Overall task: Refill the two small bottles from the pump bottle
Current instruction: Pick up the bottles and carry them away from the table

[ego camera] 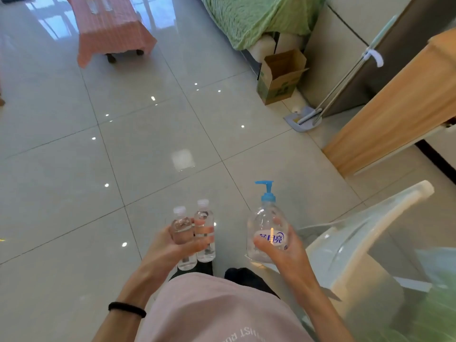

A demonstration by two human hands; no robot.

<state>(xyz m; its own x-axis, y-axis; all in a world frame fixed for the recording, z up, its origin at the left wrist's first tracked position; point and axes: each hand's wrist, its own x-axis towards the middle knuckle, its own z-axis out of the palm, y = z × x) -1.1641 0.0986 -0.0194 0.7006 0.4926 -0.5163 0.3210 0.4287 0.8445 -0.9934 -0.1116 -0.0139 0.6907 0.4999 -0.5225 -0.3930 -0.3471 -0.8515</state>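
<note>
My left hand (170, 245) grips two small clear bottles side by side, both upright with white caps on: the left small bottle (183, 227) and the right small bottle (204, 219). My right hand (283, 250) holds the clear pump bottle (267, 225) upright, its blue pump head (267, 191) pointing left. The pump bottle carries a white label with blue writing. All three bottles are held in the air above the tiled floor, in front of my body.
A white plastic chair (365, 233) stands close at my right. A wooden cabinet (394, 107), a broom with dustpan (306, 118) and an open cardboard box (278, 77) are at the right rear. A low table with pink cloth (111, 28) stands far left on the glossy tiles.
</note>
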